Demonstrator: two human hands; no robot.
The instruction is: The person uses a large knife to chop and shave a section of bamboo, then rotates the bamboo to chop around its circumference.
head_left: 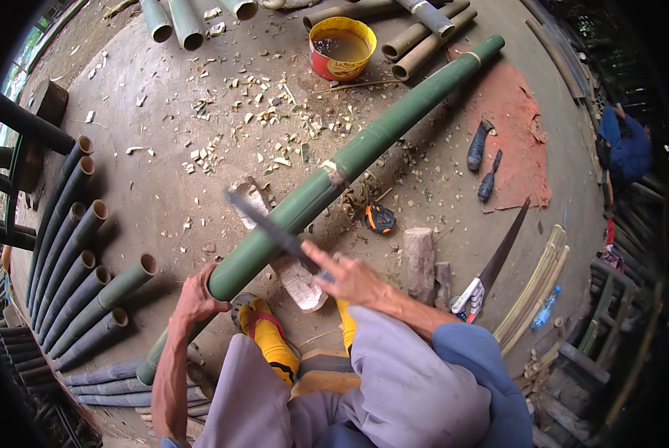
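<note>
A long green bamboo pole point(386, 133) slants from the lower left to the upper right, lying across a pale, notched piece of wood point(304, 287) on the ground. Near its lower end, my left hand point(195, 297) is wrapped round the pole. My right hand point(353, 280) grips a long, dark-bladed knife point(263, 219), index finger stretched along it. The blade crosses over the pole; whether it touches is unclear. Around the pole's middle node point(333, 173) the surface is pale and scraped. The knife's handle is mostly hidden by my hand.
Beyond the pole stands a yellow and red bucket point(342, 48) of murky water. To the right are a tape measure point(380, 217), a handsaw point(492, 269), two dark-handled tools point(480, 145) and a red cloth point(515, 142). Bamboo tubes point(110, 299) lie at left; chips litter the floor.
</note>
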